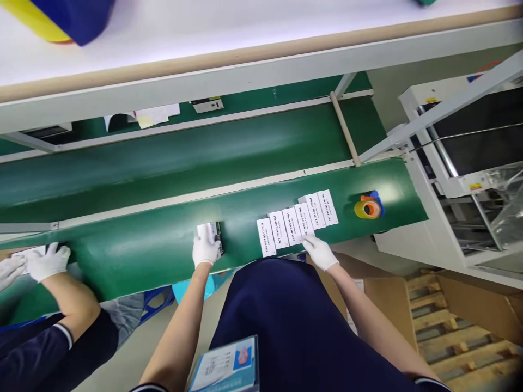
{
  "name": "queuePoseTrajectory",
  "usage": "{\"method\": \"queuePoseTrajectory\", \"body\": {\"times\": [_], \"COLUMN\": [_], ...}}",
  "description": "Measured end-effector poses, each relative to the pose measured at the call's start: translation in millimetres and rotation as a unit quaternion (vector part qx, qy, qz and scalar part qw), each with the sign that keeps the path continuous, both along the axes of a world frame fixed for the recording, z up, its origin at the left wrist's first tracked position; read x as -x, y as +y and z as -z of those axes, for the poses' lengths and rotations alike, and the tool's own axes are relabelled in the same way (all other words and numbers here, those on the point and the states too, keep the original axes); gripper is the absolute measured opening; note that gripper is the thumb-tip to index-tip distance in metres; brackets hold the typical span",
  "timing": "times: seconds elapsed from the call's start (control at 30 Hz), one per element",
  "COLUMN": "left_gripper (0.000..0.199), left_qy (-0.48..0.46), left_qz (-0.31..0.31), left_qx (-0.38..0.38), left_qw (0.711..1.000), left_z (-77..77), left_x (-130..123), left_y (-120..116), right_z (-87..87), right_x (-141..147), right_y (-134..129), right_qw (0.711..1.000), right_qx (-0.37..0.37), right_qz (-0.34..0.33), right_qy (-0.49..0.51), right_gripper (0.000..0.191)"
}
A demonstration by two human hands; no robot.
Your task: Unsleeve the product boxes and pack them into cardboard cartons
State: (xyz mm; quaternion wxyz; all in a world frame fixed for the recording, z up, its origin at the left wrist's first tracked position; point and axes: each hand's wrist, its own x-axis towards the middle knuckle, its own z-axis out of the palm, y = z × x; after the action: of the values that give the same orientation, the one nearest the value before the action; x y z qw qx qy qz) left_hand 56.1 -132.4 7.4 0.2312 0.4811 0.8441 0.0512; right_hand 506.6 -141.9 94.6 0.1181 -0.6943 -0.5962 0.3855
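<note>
My left hand [205, 249], in a white glove, has its fingers wrapped round a small white box [207, 228] with a dark printed side, standing on the green bench. To its right stands a row of several white boxes [278, 228] with black lettering on their faces. My right hand [320, 252], gloved too, has thumb and fingers closed at the near end of one white box [303, 218] in that row. Part of that end is hidden by the fingertips.
A tape roll on a dispenser [368, 207] sits at the bench's right end. A co-worker's gloved hands [49, 262] handle a white box at left. Overhead runs a white shelf [245, 38]; beyond the bench lies a green conveyor belt [183, 158]. Cardboard boxes and a pallet [445, 321] stand lower right.
</note>
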Motion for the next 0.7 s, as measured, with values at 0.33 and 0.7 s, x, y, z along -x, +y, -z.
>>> {"method": "queuePoseTrajectory", "body": {"times": [0.33,0.7], "left_gripper": [0.094,0.056], "left_qy": [-0.088,-0.336], "left_qz": [0.043,-0.101], "left_qx": [-0.012,0.017], "left_qw": [0.995,0.936], "left_z": [-7.2,7.6], "left_x": [-168,-160], "left_y": [-11,11], "right_z": [16.4,39.1], "right_x": [-111,-140], "right_y": [135,162], "right_qw": [0.992,0.971], "right_qx": [-0.05,0.176], "right_qz": [0.095,0.073], "right_qy": [-0.062,0.143], "right_gripper": [0.086,0.058]}}
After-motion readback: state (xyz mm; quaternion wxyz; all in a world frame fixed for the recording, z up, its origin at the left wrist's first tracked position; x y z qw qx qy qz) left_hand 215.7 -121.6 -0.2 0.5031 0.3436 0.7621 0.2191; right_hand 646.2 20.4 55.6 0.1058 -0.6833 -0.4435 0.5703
